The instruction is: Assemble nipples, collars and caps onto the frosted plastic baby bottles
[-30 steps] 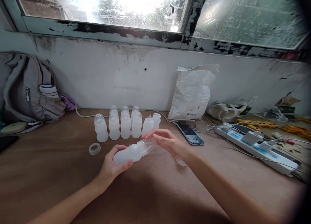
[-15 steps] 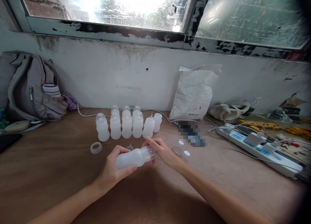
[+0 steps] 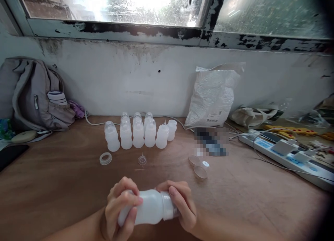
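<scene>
A frosted white bottle lies sideways between my hands, low in the view. My left hand is wrapped round its base end. At the other end, the fingers of my right hand close round the clear collar and cap, which they partly cover. Beyond, several similar bottles stand upright in two rows, most with clear caps. One bottle has a thin spike on top, and the one behind it is uncapped. A clear ring and a small clear nipple-like part lie in front of them.
On the brown table, clear discs and a small white disc lie right of centre. A backpack sits at the left. A white plastic package leans on the wall; a power strip with cables is at the right.
Both hands have brought the bottle down, closer to me. My right fingers have closed further round its capped end, and the small clear part behind is now fully visible.
</scene>
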The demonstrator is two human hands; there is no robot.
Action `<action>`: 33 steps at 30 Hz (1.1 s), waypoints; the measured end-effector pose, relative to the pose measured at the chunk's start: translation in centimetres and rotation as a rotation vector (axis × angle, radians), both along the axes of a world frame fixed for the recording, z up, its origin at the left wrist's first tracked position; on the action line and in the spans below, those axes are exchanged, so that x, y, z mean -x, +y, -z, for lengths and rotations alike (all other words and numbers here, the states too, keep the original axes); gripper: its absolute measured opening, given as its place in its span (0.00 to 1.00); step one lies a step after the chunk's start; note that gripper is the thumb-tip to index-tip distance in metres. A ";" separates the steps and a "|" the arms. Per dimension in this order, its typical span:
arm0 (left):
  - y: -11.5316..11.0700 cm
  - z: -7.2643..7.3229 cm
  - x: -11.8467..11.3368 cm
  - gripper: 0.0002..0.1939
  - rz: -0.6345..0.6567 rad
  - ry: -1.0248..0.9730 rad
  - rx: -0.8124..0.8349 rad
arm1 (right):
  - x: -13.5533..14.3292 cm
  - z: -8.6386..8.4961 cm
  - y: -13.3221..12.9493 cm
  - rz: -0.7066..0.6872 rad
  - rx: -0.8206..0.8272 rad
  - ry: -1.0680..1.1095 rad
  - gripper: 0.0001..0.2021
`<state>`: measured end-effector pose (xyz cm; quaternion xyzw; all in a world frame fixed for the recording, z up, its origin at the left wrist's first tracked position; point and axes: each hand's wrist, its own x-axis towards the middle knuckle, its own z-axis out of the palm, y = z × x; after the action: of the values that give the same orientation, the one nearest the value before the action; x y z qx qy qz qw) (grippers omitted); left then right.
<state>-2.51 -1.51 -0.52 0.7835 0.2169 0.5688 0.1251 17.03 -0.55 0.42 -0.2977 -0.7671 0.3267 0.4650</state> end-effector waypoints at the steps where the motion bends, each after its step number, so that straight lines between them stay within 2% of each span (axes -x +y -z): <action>1: -0.4 0.2 -0.3 0.10 -0.023 -0.042 -0.035 | 0.0 0.0 -0.2 -0.041 -0.022 0.020 0.20; 5: -1.6 0.7 -1.8 0.09 -0.174 -0.216 -0.100 | 0.0 0.2 -0.3 -0.119 -0.096 0.086 0.19; 9: -2.0 0.6 -2.4 0.09 -0.232 -0.218 -0.077 | 0.2 0.2 -0.6 0.002 -0.072 0.135 0.19; 12: -1.9 0.1 -2.2 0.10 -0.253 -0.184 -0.069 | 0.5 0.4 -0.6 0.150 0.130 0.174 0.20; 16: -1.1 0.1 -1.7 0.10 -0.197 -0.049 0.003 | 1.1 0.7 0.2 0.215 0.398 0.285 0.22; 20: 0.1 0.3 -1.5 0.07 -0.191 -0.033 0.254 | 1.7 1.0 1.2 0.242 0.638 0.352 0.21; 25: 1.2 -0.2 -2.0 0.09 -0.240 -0.085 0.483 | 1.8 1.6 2.8 0.219 0.732 0.389 0.17; 27: 1.7 -0.5 -2.1 0.09 -0.276 -0.137 0.575 | 1.5 1.1 3.6 0.218 0.816 0.346 0.17; 30: 2.6 -1.0 -1.9 0.10 -0.306 -0.260 0.705 | 1.1 -1.2 4.3 0.151 0.907 0.302 0.21; 33: 3.1 -1.7 -1.7 0.11 -0.285 -0.383 0.719 | 1.1 -4.3 4.2 0.027 0.808 0.359 0.17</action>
<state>-0.81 1.57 1.21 0.5323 0.4803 0.6038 0.3484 15.97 3.61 4.74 -0.4040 -0.4810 0.6407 0.4415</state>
